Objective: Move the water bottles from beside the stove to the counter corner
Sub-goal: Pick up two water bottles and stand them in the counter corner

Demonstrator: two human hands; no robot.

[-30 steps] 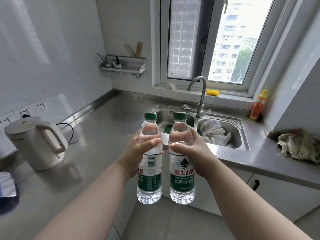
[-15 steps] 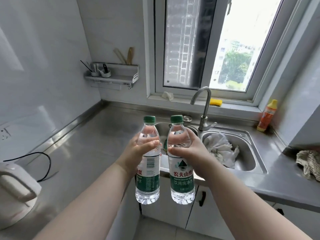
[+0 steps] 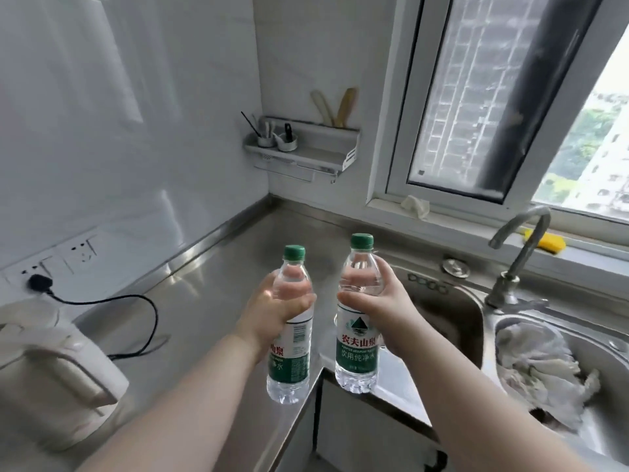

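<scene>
Far left: white kettle on the steel counter, its black cord running up to a wall socket. No stove in view.

Left hand: fingers and thumb wrapped round the upper body of the left bottle, just under its shoulder. Firm full-hand hold. Bottle upright, green cap on, base in the air over the front edge of the counter, touching nothing.

Right bottle: just beside the first with a clear gap between them, upright, capped, base hanging off the surface near the counter's inner edge (slightly higher than its neighbour). Right hand clasps it the same way, thumb across the front above the label, fingers round the back.

Further right: sink with a crumpled cloth in the second basin, tap behind.

Progress, as judged: pick-up is done for both bottles, and the carry is well under way. The counter corner, under the wall shelf, lies ahead of the hands and looks bare. Left to do: reach forward over the counter, stand both bottles down in that corner, let go. Neither is placed yet.
</scene>
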